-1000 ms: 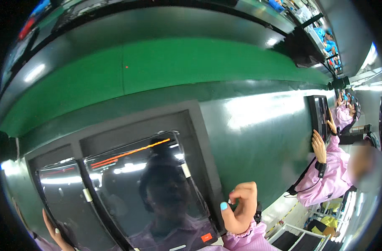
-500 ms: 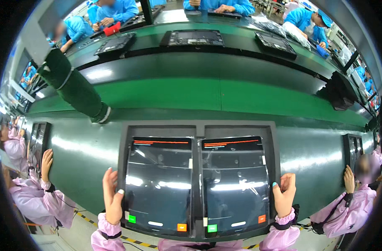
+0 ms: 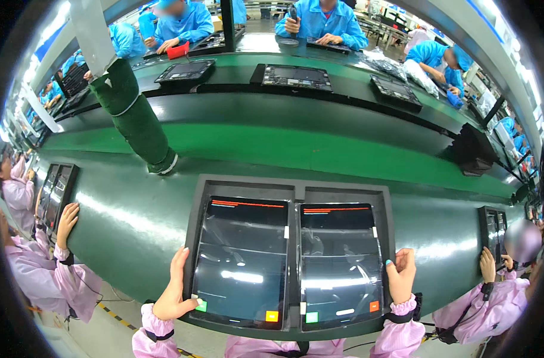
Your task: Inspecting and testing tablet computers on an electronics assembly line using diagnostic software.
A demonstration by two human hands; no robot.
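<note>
A dark grey tray (image 3: 251,186) lies in front of me on the green bench, with two compartments. In each sits a tablet-like screen under clear film: the left screen (image 3: 242,238) and the right screen (image 3: 340,244). Both are lit, mostly black, with red lines on top and coloured squares at the bottom corners. My left hand (image 3: 173,292) is open along the tray's left side, its thumb over the green square (image 3: 202,308) of the left screen. My right hand (image 3: 402,277) rests at the right rim, fingers loosely bent, thumb apart from them at the edge.
Beyond the bench a raised green shelf carries opened devices (image 3: 298,76). A green-wrapped post (image 3: 135,122) stands at the far left, a black stack (image 3: 477,149) at the far right. Co-workers in pink sit on both sides with a left tray (image 3: 57,194) and a right tray (image 3: 493,230).
My left hand has moved from beside the tray onto its left edge, bringing the thumb over the green square. The right hand stays at the right rim. The whole view has shifted and tilted.
</note>
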